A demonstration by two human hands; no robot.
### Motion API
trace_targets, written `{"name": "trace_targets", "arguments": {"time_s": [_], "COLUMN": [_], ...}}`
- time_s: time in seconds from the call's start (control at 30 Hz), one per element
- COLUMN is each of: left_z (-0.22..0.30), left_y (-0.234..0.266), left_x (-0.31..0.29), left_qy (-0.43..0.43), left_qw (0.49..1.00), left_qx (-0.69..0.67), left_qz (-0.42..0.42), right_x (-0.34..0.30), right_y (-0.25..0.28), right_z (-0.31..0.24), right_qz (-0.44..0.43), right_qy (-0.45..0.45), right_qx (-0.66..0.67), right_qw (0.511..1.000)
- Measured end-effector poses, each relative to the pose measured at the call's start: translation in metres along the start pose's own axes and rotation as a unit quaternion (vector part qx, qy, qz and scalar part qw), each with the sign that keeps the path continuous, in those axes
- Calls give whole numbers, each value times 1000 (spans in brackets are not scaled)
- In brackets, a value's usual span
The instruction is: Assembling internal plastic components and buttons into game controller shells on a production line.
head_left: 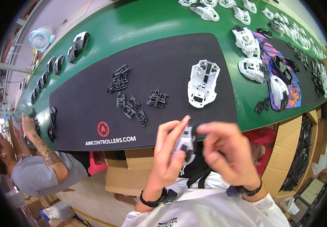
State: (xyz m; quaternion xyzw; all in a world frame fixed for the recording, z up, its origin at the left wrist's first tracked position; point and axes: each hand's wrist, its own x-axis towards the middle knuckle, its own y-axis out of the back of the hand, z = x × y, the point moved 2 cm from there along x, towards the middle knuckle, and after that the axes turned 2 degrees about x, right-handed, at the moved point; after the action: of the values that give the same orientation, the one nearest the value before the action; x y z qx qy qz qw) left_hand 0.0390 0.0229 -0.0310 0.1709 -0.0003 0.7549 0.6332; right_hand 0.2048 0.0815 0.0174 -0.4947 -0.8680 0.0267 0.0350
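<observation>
My left hand (164,155) grips a white and black mouse shell part (186,144) between thumb and fingers, tilted on edge in front of my body. Close on its right is my right hand (227,149), index finger stretched to the part's upper edge and thumb apart; whether the fingertip touches cannot be told. Beyond the hands, a white mouse base shell (204,84) lies on the black mat (171,56), its inner side up. Small black plastic clips lie left of it in a far pile (118,79), a near pile (134,109) and a right pile (157,98).
White shells (252,70) and a colourful mat (294,90) occupy the green table's (140,20) right side. More mouse shells (79,46) line its far left. A co-worker (44,170) works at the left end. Cardboard boxes (127,174) stand below the near edge.
</observation>
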Motion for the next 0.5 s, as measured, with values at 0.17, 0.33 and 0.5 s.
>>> {"name": "trace_targets", "arguments": {"time_s": [0.17, 0.33, 0.5], "left_z": [-23, -20, -27], "left_y": [16, 25, 22], "left_x": [-22, -25, -11], "left_qy": [151, 162, 134], "left_qw": [970, 918, 945], "left_qx": [-161, -325, -286], "left_qz": [104, 161, 79], "right_x": [-48, -212, -287], "right_y": [146, 374, 437], "right_z": [-15, 15, 84], "right_qz": [380, 512, 451], "right_qy": [7, -166, -285], "right_qx": [-318, -619, -681], "right_qw": [869, 572, 502]}}
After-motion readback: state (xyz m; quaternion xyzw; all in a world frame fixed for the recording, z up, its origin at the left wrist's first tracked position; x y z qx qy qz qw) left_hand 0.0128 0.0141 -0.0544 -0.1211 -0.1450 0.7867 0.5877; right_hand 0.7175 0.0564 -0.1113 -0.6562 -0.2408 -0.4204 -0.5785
